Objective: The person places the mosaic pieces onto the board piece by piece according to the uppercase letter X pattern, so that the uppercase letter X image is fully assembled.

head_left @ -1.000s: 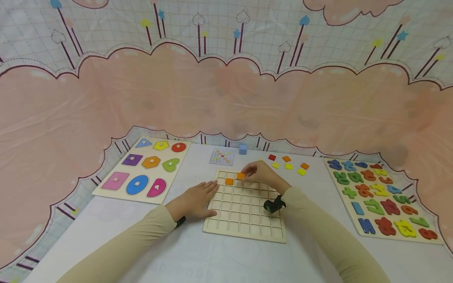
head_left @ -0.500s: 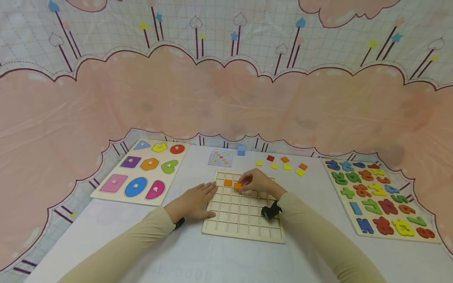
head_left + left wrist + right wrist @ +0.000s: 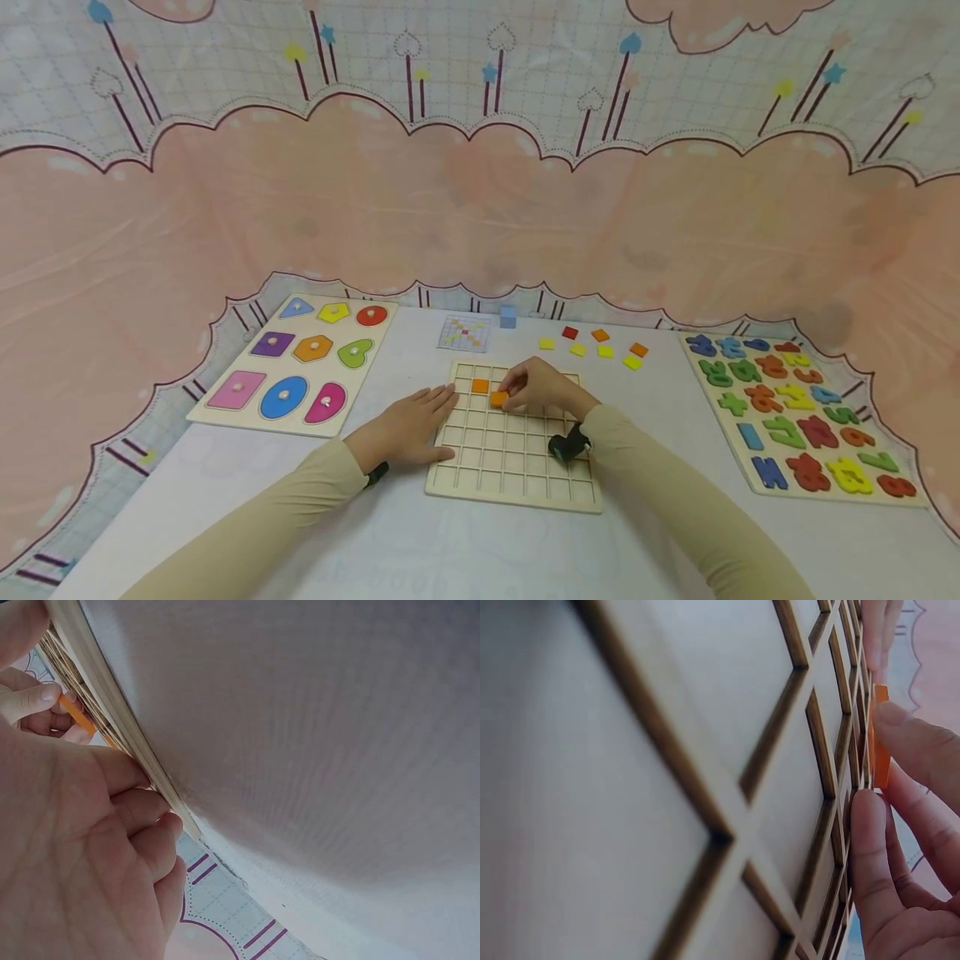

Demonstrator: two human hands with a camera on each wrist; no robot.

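Observation:
A cream grid board lies on the white table, with raised strips marking its squares. My left hand rests on the board's left edge, fingers stretched toward its upper corner and thumb lower down. My right hand pinches a square orange tile over the upper left squares. In the right wrist view this tile stands edge-on under my thumb, close against the grid, and the left wrist view shows it as a thin orange strip. Another orange tile sits in a square up and left of it.
Behind the board lie several loose tiles, with a red tile among yellow and orange ones. A pattern card and a blue cube stand further back. A shape puzzle lies left, a number puzzle right.
My right hand has brought the orange tile down and slightly left, from the board's top rows to below and right of the other orange tile. My left hand has stayed at the board's edge.

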